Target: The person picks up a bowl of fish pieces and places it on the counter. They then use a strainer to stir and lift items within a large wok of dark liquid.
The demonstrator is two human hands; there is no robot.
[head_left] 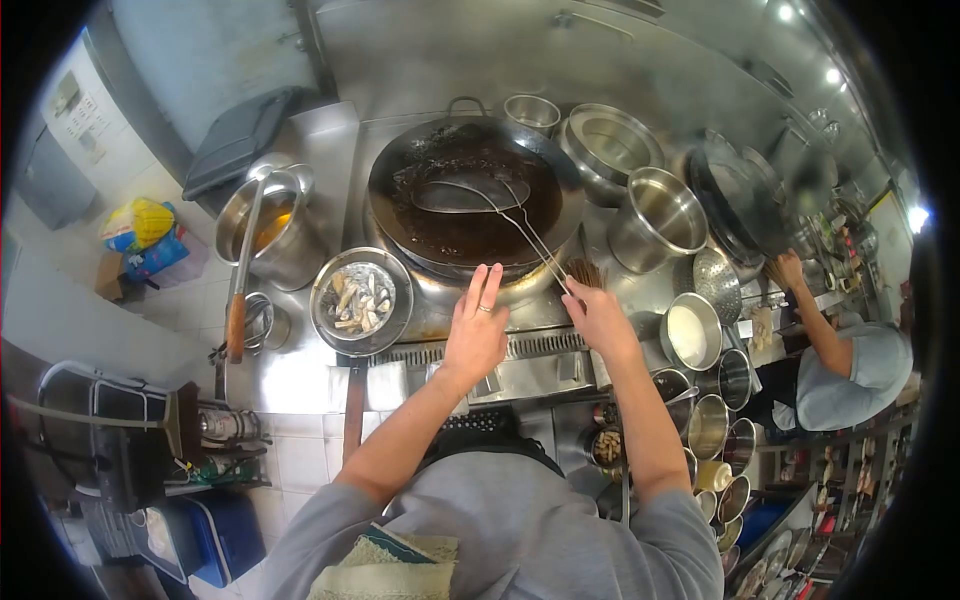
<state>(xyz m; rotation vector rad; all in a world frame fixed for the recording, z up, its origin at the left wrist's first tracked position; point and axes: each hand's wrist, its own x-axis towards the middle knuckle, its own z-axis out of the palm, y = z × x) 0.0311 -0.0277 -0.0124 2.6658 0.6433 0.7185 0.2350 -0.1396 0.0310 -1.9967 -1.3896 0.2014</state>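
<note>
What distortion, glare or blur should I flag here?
Head view: strong fisheye bending, black surround; glare on the steel counter; ceiling light and right-edge lamp blown out; smeary patch right of the far-right wok; left hand and right hand reasonably clear.

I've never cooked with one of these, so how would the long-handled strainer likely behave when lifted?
The strainer is probably light for its size, given its thin wire handle. It likely stays fairly stiff, as that handle reaches straight over the wok. It may tip head-down, since the right hand holds it far from the wide head.
</note>
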